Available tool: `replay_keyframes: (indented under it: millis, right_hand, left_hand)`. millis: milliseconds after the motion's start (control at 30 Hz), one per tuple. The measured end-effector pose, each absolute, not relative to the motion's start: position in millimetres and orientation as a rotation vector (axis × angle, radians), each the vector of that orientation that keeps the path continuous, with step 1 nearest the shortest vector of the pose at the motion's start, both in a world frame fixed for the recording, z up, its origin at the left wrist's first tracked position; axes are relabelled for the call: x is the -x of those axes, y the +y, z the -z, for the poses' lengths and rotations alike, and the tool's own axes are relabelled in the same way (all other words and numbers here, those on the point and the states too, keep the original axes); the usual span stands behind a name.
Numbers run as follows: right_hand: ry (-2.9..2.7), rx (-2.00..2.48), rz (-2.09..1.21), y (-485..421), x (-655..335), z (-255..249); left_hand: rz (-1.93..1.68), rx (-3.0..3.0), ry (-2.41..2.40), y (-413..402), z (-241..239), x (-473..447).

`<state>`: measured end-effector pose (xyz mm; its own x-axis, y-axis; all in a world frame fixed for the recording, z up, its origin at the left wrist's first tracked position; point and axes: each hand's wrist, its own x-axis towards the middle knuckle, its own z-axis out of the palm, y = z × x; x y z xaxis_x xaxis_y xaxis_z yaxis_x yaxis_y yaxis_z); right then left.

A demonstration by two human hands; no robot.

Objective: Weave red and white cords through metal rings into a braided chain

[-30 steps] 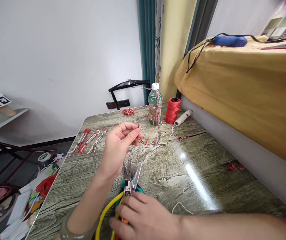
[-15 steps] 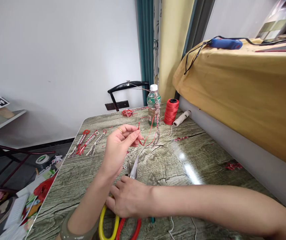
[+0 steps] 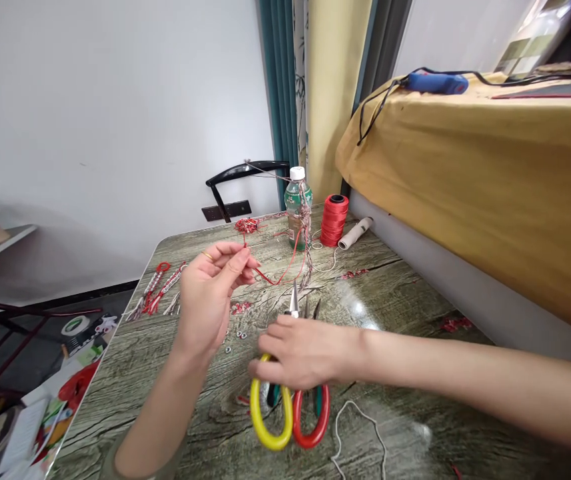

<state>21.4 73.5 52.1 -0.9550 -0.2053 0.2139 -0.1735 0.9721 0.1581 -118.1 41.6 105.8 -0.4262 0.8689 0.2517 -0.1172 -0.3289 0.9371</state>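
My left hand (image 3: 210,293) is raised over the table with finger and thumb pinched on a red cord (image 3: 278,273). The cord runs to a braid tied around a green water bottle (image 3: 296,208). My right hand (image 3: 302,352) is closed on scissors with a yellow and a red handle loop (image 3: 285,413), lifted off the table, blades (image 3: 294,300) pointing away toward the cord. A second pair with teal handles sits partly hidden under that hand.
A red thread spool (image 3: 333,220) and a white tube (image 3: 355,233) stand behind the bottle. Finished red-and-white braids (image 3: 158,287) lie at the left table edge. Small metal rings (image 3: 238,333), red scraps and a white string (image 3: 360,427) litter the wood-grain table (image 3: 415,313). Yellow-covered bench to the right.
My right hand has picked the scissors up from the near edge and carried them forward toward the cord. The left hand keeps its pinch on the red cord.
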Motion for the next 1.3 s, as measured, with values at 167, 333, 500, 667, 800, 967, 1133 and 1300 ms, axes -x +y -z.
replay_keyframes:
  millis: [167, 333, 500, 667, 800, 967, 1133, 1300]
  right_hand:
    - [-3.100, -0.096, 0.177, 112.2, -64.6, -67.0]
    - [-3.177, 0.091, 0.105, 137.6, -96.3, -58.0]
    - [-3.194, 0.295, 0.010, 159.5, -123.3, -36.0]
    - [-3.197, 0.371, -0.018, 178.9, -141.4, -27.2]
    - [-3.188, 0.380, 0.015, 180.4, -142.6, -29.1]
    - [-3.159, 0.418, 0.064, 175.6, -141.9, -33.4]
    - [-3.015, 0.666, -0.089, 175.5, -161.7, -44.5]
    - [-2.644, 1.213, -0.348, 168.2, -173.4, -44.7]
  left_hand:
    - [-1.897, -1.029, 1.175, 48.1, -106.5, 114.8]
    - [-1.836, -1.043, 1.126, 55.0, -104.4, 103.4]
    - [-1.763, -1.046, 1.122, 58.1, -101.3, 95.2]
    - [-1.646, -1.036, 1.157, 60.5, -96.4, 91.1]
    - [-1.571, -1.006, 1.146, 61.9, -90.2, 85.7]
    - [-1.466, -0.999, 1.135, 62.8, -83.1, 80.3]
    - [-1.426, -1.006, 1.161, 63.4, -79.6, 80.6]
    - [-1.410, -0.991, 1.169, 65.1, -78.0, 78.4]
